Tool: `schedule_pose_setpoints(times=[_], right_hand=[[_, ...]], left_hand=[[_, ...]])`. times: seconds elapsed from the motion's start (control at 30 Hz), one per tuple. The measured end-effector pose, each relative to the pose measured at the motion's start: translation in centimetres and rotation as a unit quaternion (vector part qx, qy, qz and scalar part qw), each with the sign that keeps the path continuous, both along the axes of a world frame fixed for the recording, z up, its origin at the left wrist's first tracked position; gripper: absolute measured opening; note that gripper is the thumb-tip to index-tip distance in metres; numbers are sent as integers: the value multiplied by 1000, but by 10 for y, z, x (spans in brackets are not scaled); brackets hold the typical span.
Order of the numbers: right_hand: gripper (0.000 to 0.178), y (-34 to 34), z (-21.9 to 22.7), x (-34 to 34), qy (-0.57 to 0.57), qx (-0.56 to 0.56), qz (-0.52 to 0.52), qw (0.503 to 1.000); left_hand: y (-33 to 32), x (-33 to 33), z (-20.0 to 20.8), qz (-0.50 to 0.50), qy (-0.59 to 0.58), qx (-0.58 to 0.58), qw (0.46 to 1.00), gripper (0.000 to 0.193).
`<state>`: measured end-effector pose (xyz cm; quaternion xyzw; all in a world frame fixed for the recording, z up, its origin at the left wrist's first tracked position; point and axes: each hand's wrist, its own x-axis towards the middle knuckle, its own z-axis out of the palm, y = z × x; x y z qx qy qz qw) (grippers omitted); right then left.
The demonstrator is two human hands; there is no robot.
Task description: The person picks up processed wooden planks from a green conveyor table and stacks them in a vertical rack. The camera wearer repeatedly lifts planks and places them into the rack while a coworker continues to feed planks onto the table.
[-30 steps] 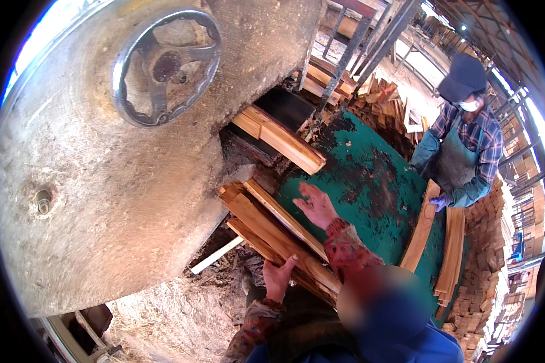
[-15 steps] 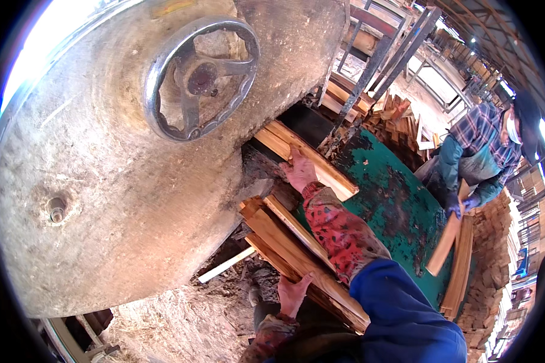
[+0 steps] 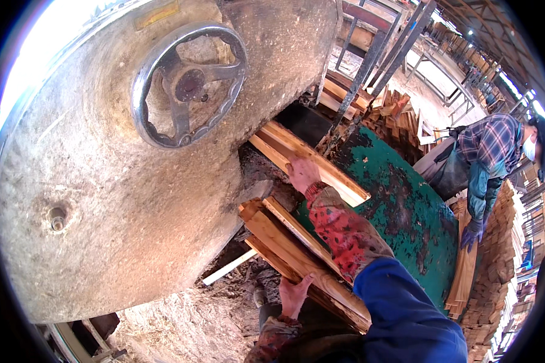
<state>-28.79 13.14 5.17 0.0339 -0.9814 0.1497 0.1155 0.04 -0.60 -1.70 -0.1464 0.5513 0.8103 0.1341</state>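
Note:
My right hand [image 3: 304, 175], in a red patterned cuff, grips the near edge of a light wooden board [image 3: 339, 181] lying aslant beside the machine's dark opening. Another strip of wood lies alongside that board. Lower down, my left hand [image 3: 295, 296] is closed on the near edge of a stack of rough planks [image 3: 297, 257] in front of my body, its thumb on top. Its fingertips are partly hidden beneath the wood.
A big machine housing [image 3: 115, 199] with a metal handwheel [image 3: 191, 85] fills the left. A worn green table [image 3: 399, 206] extends to the right. There a co-worker [image 3: 487, 151] bends over long planks [image 3: 463, 266] beside stacked wood [image 3: 496, 266]. A metal frame [image 3: 369, 66] stands beyond.
The board at my right hand has slid slightly right and toward me, the hand moving with it. My left hand stays put. The co-worker has laid a plank down on the others.

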Motion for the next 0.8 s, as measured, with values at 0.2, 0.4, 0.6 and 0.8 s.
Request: schedule_pose_setpoints(times=[0.2, 0.4, 0.6, 0.8], right_hand=[[16, 42, -4, 75, 48, -45, -4, 998], [19, 96, -16, 190, 16, -194, -80, 978], [20, 107, 42, 296, -141, -521, -188, 821], [19, 113, 42, 365, -157, -632, -220, 726]], left_hand=[[2, 0, -1, 13, 5, 11, 1000, 48], [0, -4, 26, -17, -35, -105, 994, 56], [-4, -3, 23, -24, -37, -84, 995, 55], [-6, 0, 30, -24, 0, -55, 998, 55]])
